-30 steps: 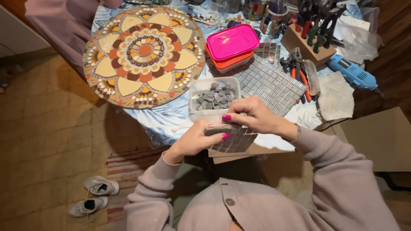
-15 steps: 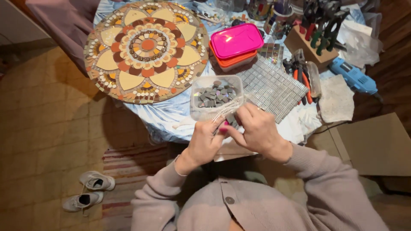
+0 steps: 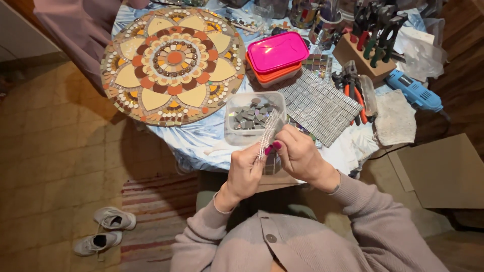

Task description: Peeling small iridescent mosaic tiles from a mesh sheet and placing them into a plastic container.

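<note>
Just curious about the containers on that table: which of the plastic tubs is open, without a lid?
The clear tub holding grey tile pieces, just beyond the hands, is open. The other, an orange box, is shut under a bright pink lid and sits farther back beside the round mosaic.

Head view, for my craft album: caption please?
Both hands, left hand and right hand, peel mesh strip over a tub of grey tiles.

One view only, worn on the head, looking steeply down over the person's chest onto the tabletop (image 3: 201, 138) edge; hands sit close below centre, floor (image 3: 55, 166) showing at left.
</note>
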